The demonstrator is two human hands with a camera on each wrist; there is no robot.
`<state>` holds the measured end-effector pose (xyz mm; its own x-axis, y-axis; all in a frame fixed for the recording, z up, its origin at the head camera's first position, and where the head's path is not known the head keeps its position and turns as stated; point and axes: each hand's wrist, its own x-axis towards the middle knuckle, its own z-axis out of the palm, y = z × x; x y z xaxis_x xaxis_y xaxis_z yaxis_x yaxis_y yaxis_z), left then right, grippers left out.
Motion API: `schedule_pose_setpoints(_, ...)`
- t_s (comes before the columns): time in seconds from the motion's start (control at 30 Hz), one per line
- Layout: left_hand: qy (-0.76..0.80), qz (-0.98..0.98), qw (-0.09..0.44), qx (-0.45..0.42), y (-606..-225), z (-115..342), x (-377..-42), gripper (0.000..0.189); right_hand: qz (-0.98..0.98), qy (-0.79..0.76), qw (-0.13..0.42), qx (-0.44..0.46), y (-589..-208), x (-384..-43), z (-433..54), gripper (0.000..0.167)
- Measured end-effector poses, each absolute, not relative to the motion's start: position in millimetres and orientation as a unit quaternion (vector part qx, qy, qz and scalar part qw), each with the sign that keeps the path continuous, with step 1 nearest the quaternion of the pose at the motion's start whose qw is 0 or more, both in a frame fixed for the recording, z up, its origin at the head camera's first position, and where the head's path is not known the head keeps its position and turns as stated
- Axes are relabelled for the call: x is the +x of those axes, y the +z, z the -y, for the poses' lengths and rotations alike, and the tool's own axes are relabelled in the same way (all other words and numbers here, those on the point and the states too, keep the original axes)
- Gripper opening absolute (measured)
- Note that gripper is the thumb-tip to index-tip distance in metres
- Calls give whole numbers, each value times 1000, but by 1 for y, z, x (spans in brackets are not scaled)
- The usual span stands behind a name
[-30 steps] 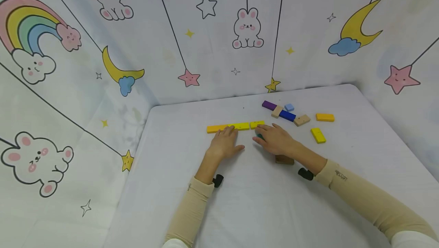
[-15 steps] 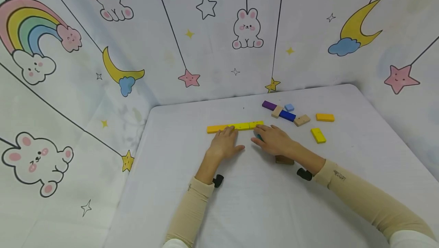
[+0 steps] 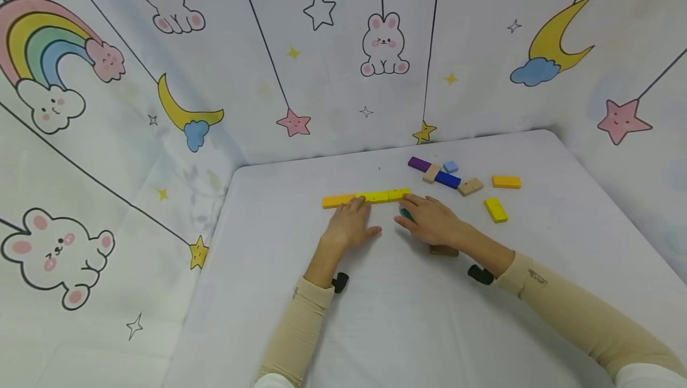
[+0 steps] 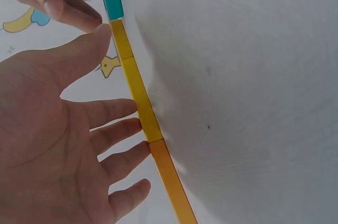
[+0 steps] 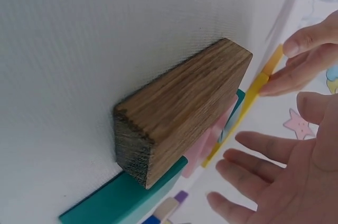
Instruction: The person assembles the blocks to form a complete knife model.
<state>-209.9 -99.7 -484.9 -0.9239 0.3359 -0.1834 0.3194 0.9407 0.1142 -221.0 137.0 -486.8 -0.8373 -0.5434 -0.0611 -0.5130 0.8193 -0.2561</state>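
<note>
An orange block, a middle yellow block and a right yellow block lie end to end in one straight row. My left hand has its fingers spread, with fingertips right at the row's near side around the orange-yellow joint. At the right yellow block are the fingertips of my right hand, its fingers extended. Beneath that hand a teal block partly shows. A brown wooden block stands close to the right palm, beside a pink block and a teal block in the right wrist view.
Behind the right hand lie a purple block, a dark blue block, a light blue piece and a natural wood block. Farther right are another orange block and a loose yellow block. A patterned cloth wall borders the table.
The right yellow block has slid left against the middle one, closing the gap between them. My right fingertips shifted slightly left with it. The left hand stays in place.
</note>
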Motion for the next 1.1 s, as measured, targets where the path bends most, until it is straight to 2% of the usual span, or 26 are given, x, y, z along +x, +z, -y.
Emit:
schedule_pose_setpoints(0.5,45,-979,105,166,-485,100,-210,79,-957,-107,57,-263,-476,-192,-142,59)
schedule_pose_setpoints(1.1,44,-979,108,166,-485,99,-211,80,-939,-124,53,-315,-487,-195,-165,56)
